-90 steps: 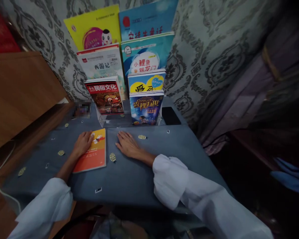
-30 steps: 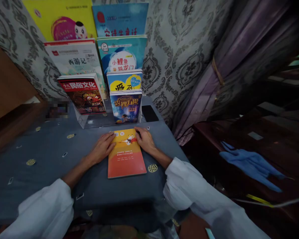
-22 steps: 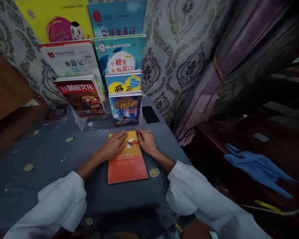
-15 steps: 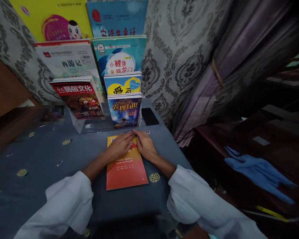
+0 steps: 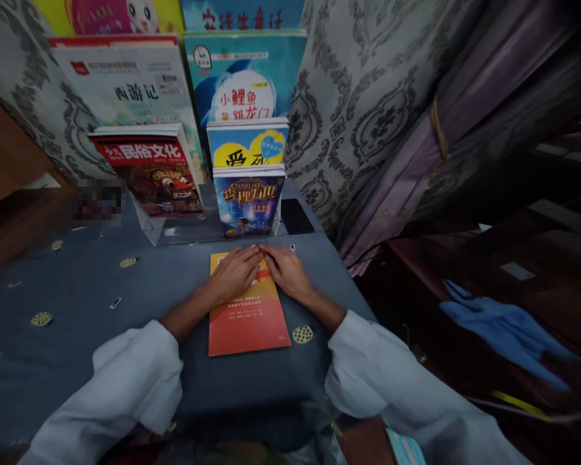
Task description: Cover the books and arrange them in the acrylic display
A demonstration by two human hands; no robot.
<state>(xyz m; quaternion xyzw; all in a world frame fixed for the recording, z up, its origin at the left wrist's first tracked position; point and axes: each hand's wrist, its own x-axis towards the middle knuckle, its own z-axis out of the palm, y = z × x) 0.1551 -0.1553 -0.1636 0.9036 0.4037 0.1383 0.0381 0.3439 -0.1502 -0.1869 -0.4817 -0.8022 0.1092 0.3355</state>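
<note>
An orange and red book (image 5: 250,326) lies flat on the dark blue tablecloth, with small printed text on its cover. Across its upper left part rests my left hand (image 5: 235,272), fingers stretched out toward the upper right. My right hand (image 5: 286,271) lies over the book's upper right edge, its fingers extended. The fingertips of both hands meet near the top of the book. Neither hand grips anything. Just beyond them stands a clear display rack (image 5: 188,236) bearing several upright books, among them a blue one (image 5: 248,206) and a red one (image 5: 159,184).
A black phone (image 5: 297,216) lies right of the rack. Behind the table hang a patterned curtain (image 5: 358,97) and a tied purple curtain (image 5: 397,187). Blue gloves (image 5: 501,329) rest on a dark red surface at the right. A brown panel (image 5: 10,148) stands at the left.
The camera view has tilted down and shifted slightly, so the rack's books look nearer and higher. Both hands stay on the orange book in nearly the same pose.
</note>
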